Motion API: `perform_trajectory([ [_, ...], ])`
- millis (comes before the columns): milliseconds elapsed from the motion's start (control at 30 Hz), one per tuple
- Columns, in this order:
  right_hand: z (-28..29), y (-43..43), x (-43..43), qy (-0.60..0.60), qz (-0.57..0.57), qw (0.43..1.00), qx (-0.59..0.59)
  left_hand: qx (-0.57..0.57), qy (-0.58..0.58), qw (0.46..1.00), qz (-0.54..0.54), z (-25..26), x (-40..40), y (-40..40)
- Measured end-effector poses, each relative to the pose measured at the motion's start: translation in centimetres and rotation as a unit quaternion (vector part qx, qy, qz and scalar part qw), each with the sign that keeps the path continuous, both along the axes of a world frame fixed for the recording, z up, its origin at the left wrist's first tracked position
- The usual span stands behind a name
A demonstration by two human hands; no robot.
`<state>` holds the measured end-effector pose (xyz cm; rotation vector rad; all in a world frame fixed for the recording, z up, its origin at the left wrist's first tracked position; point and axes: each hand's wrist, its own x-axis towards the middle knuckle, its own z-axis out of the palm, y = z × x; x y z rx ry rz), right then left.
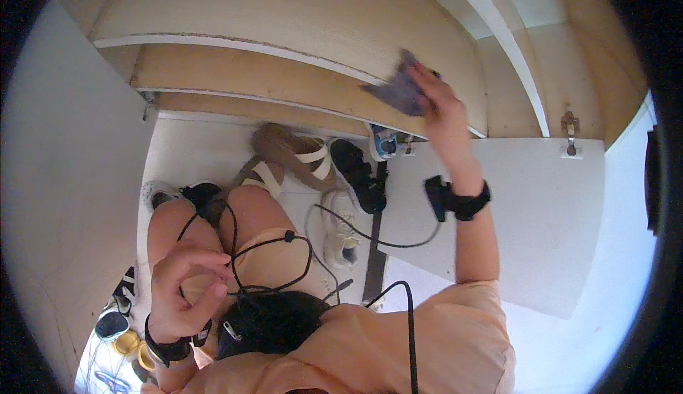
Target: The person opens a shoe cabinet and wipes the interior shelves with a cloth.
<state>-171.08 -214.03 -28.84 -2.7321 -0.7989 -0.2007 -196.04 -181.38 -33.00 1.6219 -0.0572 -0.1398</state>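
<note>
My right hand grips a grey-purple cloth, both slightly blurred. The cloth overlaps the white front edge of a wooden cabinet shelf in my view; whether it touches that edge I cannot tell. My left hand is above my lap with its fingers curved and apart, and nothing shows between them. Close beside its fingertips runs a looped black cable. Each wrist wears a black strap, the right one with a small black device joined to a cable.
Open cabinet doors stand at left and right. On the floor are brown sandals, a black sandal, a whitish sneaker and a blue-white shoe. More footwear lies lower left. A black pouch rests at my waist.
</note>
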Motion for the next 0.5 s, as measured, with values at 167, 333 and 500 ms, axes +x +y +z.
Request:
perform_trajectory([
  [167, 1.7, -9.2, 6.4, 0.011, -0.102, 0.987, -0.121, -0.011, 0.002, 1.0, 0.0, -0.9, 0.7, -0.2],
  [333, 3.2, 3.1, 10.3, 0.046, -0.032, 0.983, -0.173, -0.007, -0.003, 1.0, 0.018, -0.6, 0.7, 0.5],
  [500, -0.6, 21.1, 11.1, -0.022, 0.188, 0.978, -0.084, -0.054, 0.049, 0.996, 0.054, -0.7, 0.4, 0.0],
])
